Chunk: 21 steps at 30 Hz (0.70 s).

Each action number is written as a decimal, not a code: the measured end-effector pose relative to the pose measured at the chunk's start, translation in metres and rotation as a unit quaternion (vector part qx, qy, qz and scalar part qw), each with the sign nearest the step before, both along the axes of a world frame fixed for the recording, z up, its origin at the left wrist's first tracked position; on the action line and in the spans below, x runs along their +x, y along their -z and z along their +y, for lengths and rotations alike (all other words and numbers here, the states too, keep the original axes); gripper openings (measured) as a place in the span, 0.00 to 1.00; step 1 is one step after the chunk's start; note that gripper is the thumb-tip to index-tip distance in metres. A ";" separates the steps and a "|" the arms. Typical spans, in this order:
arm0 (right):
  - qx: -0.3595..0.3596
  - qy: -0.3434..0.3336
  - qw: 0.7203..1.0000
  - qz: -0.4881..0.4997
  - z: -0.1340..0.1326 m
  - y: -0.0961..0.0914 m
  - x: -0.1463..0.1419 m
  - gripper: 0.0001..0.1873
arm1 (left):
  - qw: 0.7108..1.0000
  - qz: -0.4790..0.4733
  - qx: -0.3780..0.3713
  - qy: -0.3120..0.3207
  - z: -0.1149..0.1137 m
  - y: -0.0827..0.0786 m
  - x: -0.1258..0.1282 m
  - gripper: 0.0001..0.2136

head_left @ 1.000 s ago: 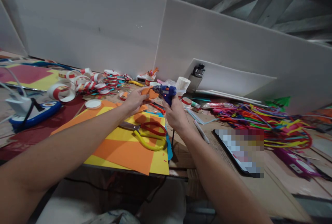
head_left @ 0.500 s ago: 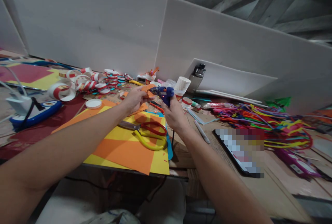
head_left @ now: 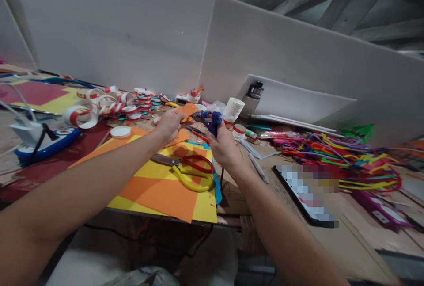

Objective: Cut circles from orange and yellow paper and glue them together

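Your left hand (head_left: 169,125) pinches orange paper (head_left: 187,110) near frame centre. Your right hand (head_left: 221,145) grips the blue glue gun (head_left: 210,118) just beside it

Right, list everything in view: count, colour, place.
Glue gun: one, blue, centre
Orange piece: one, orange, left of glue gun
Sheets: several, yellow and orange, front centre
Scissors: one, red and yellow handles, on sheets
Lid: one, white, by sheets' rear left
Rings: many, white and red, rear left
Power strip: one, blue and white, left
Cups: one stack, white, rear centre
Bottle: one, grey, right of cups
Phone: one, black, right
Pen: one, grey, left of phone
Pipe cleaners: many, mixed colours, right
Gadget: one, purple, far right
Boards: several, white, rear right
Panels: several, grey, rear
Left hand: one, bare, holding orange piece
Right hand: one, bare, around glue gun
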State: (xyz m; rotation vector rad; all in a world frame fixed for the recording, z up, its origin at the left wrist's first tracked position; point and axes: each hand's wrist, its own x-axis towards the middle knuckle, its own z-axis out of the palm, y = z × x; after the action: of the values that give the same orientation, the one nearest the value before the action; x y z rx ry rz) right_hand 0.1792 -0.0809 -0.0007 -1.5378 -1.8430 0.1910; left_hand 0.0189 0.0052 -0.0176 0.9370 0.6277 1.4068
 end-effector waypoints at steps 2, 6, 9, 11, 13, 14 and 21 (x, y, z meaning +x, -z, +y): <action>0.012 0.004 1.000 0.001 0.002 0.001 0.001 0.20 | 1.000 -0.011 0.004 -0.003 -0.002 -0.002 -0.001 0.08; 0.037 0.014 0.999 0.004 0.005 0.002 0.004 0.19 | 1.000 -0.011 0.015 0.002 -0.006 -0.006 -0.002 0.09; 0.041 0.031 0.999 0.005 0.006 0.002 0.004 0.19 | 1.000 -0.009 0.019 0.007 -0.007 -0.006 -0.001 0.08; 0.039 0.034 0.999 0.005 0.005 0.001 0.003 0.19 | 1.000 -0.012 0.027 0.007 -0.006 -0.005 -0.001 0.08; 0.036 0.027 0.999 0.002 0.003 0.001 0.002 0.19 | 0.999 -0.016 0.035 0.004 -0.004 -0.004 -0.001 0.08; 0.033 0.024 0.999 0.001 0.002 0.001 0.002 0.19 | 0.999 -0.019 0.038 0.002 -0.004 -0.004 -0.001 0.08; 0.036 0.031 0.999 0.019 0.002 0.000 0.002 0.19 | 0.999 -0.019 0.048 -0.001 -0.003 -0.002 -0.001 0.08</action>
State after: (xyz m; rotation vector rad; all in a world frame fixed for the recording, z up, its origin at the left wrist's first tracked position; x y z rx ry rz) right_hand 0.1813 -0.0789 -0.0008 -1.5286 -1.7523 0.1222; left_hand 0.0180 0.0027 -0.0156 0.9835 0.5373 1.4626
